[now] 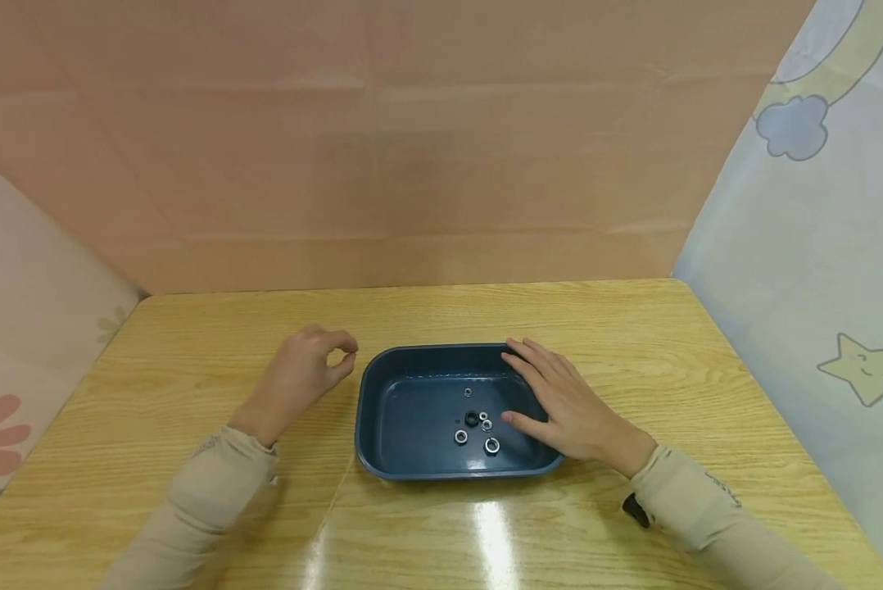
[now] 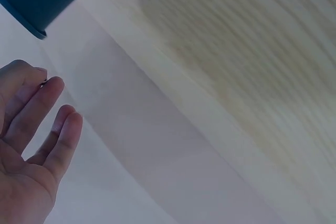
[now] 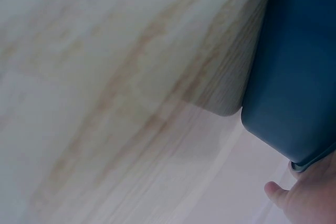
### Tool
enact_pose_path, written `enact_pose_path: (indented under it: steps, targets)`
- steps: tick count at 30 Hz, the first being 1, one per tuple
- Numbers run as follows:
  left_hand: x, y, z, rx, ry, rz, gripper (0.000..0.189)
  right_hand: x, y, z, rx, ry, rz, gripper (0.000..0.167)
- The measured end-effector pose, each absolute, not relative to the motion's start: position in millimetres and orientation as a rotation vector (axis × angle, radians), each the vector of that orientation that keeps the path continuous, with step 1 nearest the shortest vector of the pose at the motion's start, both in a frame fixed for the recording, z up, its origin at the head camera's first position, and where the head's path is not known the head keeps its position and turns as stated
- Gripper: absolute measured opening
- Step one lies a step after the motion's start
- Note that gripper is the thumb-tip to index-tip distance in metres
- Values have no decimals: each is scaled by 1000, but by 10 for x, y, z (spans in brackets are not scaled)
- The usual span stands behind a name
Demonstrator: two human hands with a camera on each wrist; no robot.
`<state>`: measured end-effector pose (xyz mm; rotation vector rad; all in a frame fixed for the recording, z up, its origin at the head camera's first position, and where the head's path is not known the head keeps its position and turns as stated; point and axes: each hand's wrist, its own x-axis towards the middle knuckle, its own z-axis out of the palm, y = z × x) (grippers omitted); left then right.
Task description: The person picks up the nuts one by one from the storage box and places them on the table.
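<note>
My left hand [image 1: 301,373] is raised just left of a dark blue plastic tray [image 1: 408,422]. Its thumb and index finger pinch a small dark metal piece [image 2: 44,83], mostly hidden by the fingertips. My right hand [image 1: 567,410] rests over the tray's right rim with its fingers spread, the thumb reaching inside. Inside the tray lie several loose nuts: a black nut [image 1: 472,419], a large silver nut [image 1: 491,451] towards the front, a mid-sized silver nut [image 1: 460,443] to its left and a tiny nut [image 1: 468,392] farther back.
The tray stands on a light wood-grain table [image 1: 250,508]. Behind the table rises a pinkish-brown paper backdrop [image 1: 382,164]. A printed sheet [image 1: 803,270] with a moon and star borders the right side, and a flowered sheet [image 1: 36,270] borders the left.
</note>
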<state>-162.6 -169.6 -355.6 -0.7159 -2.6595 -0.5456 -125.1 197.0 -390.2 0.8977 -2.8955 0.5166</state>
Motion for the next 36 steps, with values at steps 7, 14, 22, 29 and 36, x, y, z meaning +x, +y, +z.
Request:
enact_pose_path:
  steps: [7,14,22,29,36]
  targets:
    - [-1661,-1848,-3625,-649,-2706,-539,7,-1252,1967,-3899,891,-2902,523,80]
    - [-1712,-2017,-3718,-617,-2737,-536,5,-1246,1957,-3893,888,-2905,531,81]
    - [-1779,-2232,-3836,-580,-2840,-497,6,-1251,1958,-3891,869,-2924,528,81]
    - [-1816,-2359,-3881,-535,-2971,-434,3,-1250,1958,-3894,861,-2929,537,82]
    - [-1845,-2376,-3907,-551,-2997,-321,2,-1257,1962,-3891,872,-2932,528,82]
